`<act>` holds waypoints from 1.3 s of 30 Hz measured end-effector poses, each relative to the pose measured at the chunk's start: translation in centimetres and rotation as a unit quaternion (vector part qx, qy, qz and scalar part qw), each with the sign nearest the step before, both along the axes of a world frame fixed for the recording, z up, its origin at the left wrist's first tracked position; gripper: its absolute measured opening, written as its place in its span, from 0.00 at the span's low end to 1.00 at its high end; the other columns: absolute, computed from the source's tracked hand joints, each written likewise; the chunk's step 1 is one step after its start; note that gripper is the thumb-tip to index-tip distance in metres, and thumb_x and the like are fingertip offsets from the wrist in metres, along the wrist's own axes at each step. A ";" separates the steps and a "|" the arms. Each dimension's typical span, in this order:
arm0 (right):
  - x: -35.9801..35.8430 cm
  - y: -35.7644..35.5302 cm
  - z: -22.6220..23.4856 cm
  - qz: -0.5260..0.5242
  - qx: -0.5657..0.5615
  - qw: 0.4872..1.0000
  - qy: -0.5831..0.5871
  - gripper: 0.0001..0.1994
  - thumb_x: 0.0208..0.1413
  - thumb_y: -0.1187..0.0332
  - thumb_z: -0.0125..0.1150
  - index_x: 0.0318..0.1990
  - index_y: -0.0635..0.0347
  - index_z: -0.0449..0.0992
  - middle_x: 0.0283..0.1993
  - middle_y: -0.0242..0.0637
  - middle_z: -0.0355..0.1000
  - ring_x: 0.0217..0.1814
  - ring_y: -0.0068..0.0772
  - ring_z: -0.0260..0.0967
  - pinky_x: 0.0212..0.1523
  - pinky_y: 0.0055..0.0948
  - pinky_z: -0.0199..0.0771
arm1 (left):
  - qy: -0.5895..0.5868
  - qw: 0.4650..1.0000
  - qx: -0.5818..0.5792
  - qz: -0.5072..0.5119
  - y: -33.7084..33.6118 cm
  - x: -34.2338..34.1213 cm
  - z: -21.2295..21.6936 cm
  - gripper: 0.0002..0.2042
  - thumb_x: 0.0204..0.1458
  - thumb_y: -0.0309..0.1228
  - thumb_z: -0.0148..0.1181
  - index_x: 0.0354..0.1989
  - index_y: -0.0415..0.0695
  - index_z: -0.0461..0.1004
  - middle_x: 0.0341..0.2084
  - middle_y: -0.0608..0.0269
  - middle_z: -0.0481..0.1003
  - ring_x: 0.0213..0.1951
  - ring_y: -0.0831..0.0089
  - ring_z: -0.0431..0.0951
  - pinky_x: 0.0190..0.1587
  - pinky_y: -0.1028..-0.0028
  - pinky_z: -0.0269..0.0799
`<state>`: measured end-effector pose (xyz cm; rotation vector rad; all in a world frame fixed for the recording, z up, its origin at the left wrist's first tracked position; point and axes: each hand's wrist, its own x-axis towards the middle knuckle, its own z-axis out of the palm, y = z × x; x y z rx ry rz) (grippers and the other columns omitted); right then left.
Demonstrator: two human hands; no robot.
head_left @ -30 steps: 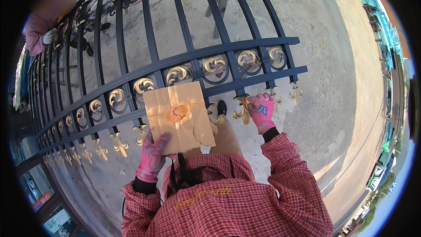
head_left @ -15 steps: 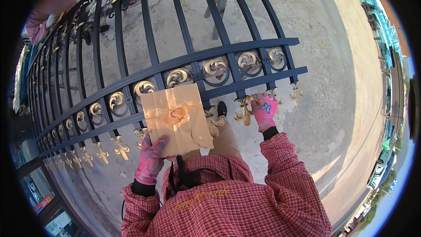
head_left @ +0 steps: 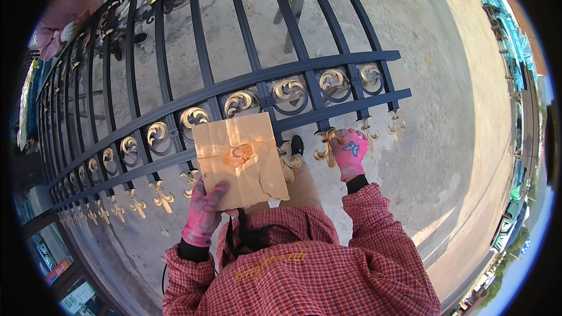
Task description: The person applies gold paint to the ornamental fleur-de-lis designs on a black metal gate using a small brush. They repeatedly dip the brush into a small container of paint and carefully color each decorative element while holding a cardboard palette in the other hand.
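Note:
My left hand, in a stained pink glove, grips a creased brown cardboard piece by its lower left corner. An orange-brown wet-looking smear marks the middle of the card. In a pink glove with a blue butterfly print, my right hand is closed at a gold fleur-de-lis finial. Whatever its fingers hold, if anything, is hidden. The finial hangs off the end of a dark metal fence panel, whose rails frame gold-tipped scrolls. Part of the panel's lower rail lies behind the card.
Across the panel at the upper left, another person with a gloved hand is near the bars. A trestle leg shows beneath the panel. Concrete ground extends to the right. My shoe is below the rail.
My right hand has shifted slightly down and left, staying at the same finial. The cardboard in my left hand has moved slightly right. The other person's gloved hand shows more.

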<state>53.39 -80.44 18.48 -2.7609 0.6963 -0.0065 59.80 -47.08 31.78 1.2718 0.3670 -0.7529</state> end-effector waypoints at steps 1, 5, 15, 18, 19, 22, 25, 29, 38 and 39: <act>0.1 -0.1 0.2 -0.032 0.022 0.999 0.025 0.09 0.39 0.62 0.64 0.29 0.51 0.76 0.31 0.35 0.72 0.39 0.42 0.67 0.43 0.39 0.62 | -0.003 1.000 0.005 0.004 0.1 0.0 0.0 0.21 0.52 0.35 0.54 0.52 0.41 0.61 0.34 0.60 0.73 0.25 0.72 0.76 0.17 0.79 0.70; 1.2 2.6 -0.6 0.038 -0.039 0.998 -0.038 0.08 0.39 0.61 0.64 0.25 0.53 0.76 0.29 0.37 0.72 0.37 0.42 0.68 0.41 0.39 0.64 | 0.007 1.000 0.013 0.010 0.1 -0.1 -0.2 0.20 0.52 0.35 0.54 0.52 0.42 0.61 0.34 0.61 0.73 0.26 0.72 0.76 0.18 0.78 0.70; 1.0 1.8 -0.8 -0.029 -0.048 0.998 0.025 0.08 0.40 0.60 0.62 0.26 0.52 0.75 0.31 0.36 0.72 0.37 0.42 0.68 0.40 0.39 0.63 | 0.022 0.999 -0.024 -0.004 0.9 -0.5 -0.4 0.20 0.52 0.32 0.55 0.53 0.41 0.61 0.37 0.60 0.72 0.29 0.71 0.77 0.19 0.77 0.74; 0.3 1.3 0.5 -0.057 -0.010 0.996 0.066 0.09 0.39 0.61 0.64 0.29 0.52 0.76 0.32 0.36 0.73 0.38 0.42 0.69 0.42 0.38 0.64 | 0.017 1.000 -0.007 -0.007 1.2 -0.5 -0.5 0.20 0.53 0.33 0.55 0.53 0.41 0.61 0.37 0.60 0.72 0.29 0.71 0.78 0.19 0.77 0.74; 0.1 1.1 0.2 -0.012 -0.025 0.998 0.050 0.08 0.39 0.62 0.64 0.28 0.52 0.76 0.32 0.36 0.72 0.38 0.42 0.69 0.41 0.38 0.64 | 0.017 1.000 -0.007 -0.007 1.1 -0.5 -0.5 0.20 0.53 0.33 0.55 0.53 0.41 0.61 0.38 0.61 0.72 0.29 0.71 0.78 0.19 0.77 0.74; -0.1 -0.4 -0.4 0.014 -0.018 0.999 0.029 0.07 0.38 0.63 0.63 0.28 0.50 0.76 0.32 0.35 0.71 0.40 0.42 0.67 0.42 0.39 0.63 | 0.012 1.000 -0.010 -0.005 0.9 -0.3 -0.4 0.21 0.53 0.33 0.55 0.53 0.42 0.61 0.38 0.61 0.72 0.30 0.71 0.78 0.20 0.77 0.75; -0.9 -1.2 0.6 -0.016 0.050 0.999 -0.003 0.07 0.38 0.64 0.62 0.28 0.50 0.76 0.32 0.35 0.71 0.41 0.42 0.66 0.46 0.39 0.60 | 0.010 1.000 -0.020 -0.009 0.9 -0.5 -0.7 0.21 0.53 0.33 0.55 0.54 0.42 0.60 0.38 0.61 0.72 0.31 0.71 0.78 0.20 0.77 0.75; -0.9 -1.1 -1.0 0.075 -0.055 0.995 0.035 0.08 0.38 0.65 0.62 0.29 0.47 0.77 0.34 0.34 0.71 0.44 0.40 0.65 0.48 0.40 0.57 | 0.012 0.999 -0.015 -0.025 0.5 -0.4 -0.5 0.22 0.53 0.33 0.55 0.55 0.43 0.60 0.39 0.61 0.72 0.32 0.71 0.78 0.21 0.76 0.76; -1.8 -0.5 0.4 0.065 -0.056 0.996 -0.009 0.07 0.40 0.64 0.58 0.30 0.47 0.76 0.30 0.33 0.69 0.40 0.39 0.64 0.47 0.36 0.58 | -0.014 1.000 -0.017 -0.013 -0.1 -1.0 -0.9 0.19 0.54 0.34 0.53 0.52 0.41 0.60 0.37 0.59 0.72 0.27 0.71 0.76 0.21 0.77 0.73; -2.0 -0.1 0.3 0.127 -0.051 0.990 0.016 0.07 0.40 0.65 0.58 0.30 0.47 0.76 0.30 0.33 0.70 0.40 0.39 0.64 0.47 0.36 0.59 | -0.025 1.000 -0.011 -0.009 -0.2 -1.1 -1.1 0.18 0.53 0.35 0.53 0.50 0.41 0.61 0.35 0.59 0.72 0.24 0.71 0.76 0.20 0.77 0.71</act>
